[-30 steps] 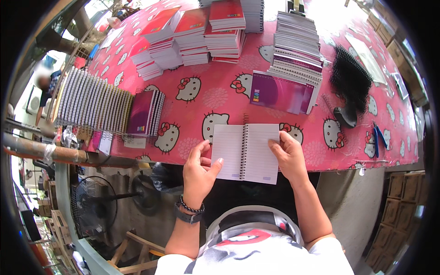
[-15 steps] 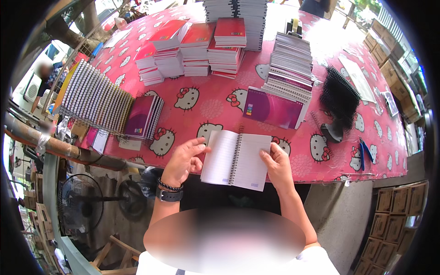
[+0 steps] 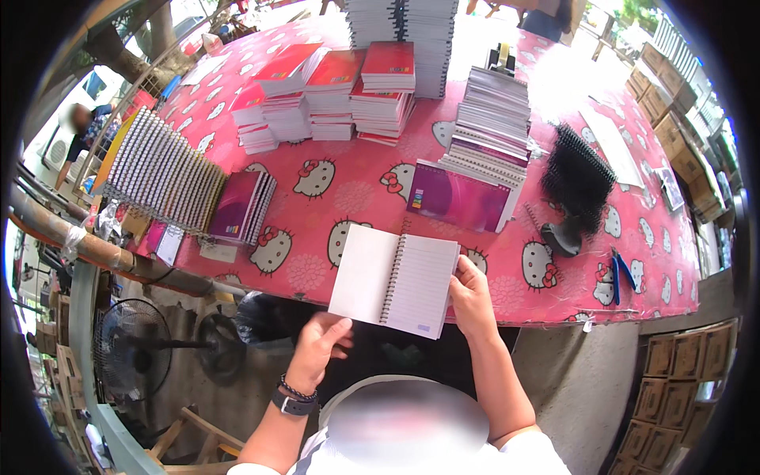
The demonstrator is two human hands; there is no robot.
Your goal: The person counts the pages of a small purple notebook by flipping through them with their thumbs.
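Across most of our view spreads a long table under a pink cloth (image 3: 518, 305) printed with cartoon cats, its near edge bowing past the person's wrists. Along its left edge we see a slanting row of spiral-bound notebooks (image 3: 158, 178); farther back stand red-covered stacks (image 3: 332, 87), and right of centre a long bank of bound pads (image 3: 491, 119) runs away from us, a purple-covered notebook (image 3: 457, 198) leaning at its near end. A heap of black coils (image 3: 578, 170) lies to the right. At the front, an open spiral notebook (image 3: 427, 277) tilts over the table's near edge, its lower corners beyond the cloth; only a narrow gap parts its top from the purple cover. On its left we find a wider bare stretch of cloth, and more bare cloth right of the hand. The right hand (image 3: 473, 297) grips the right edge, thumb in front, fingers behind. The left hand (image 3: 317, 348) is at the lower left corner, fingers loosely curled, a modest space between them and the thumb; whether it touches the paper, we cannot tell. Blue-handled pliers (image 3: 619, 277) lie near the front edge, handles spread.
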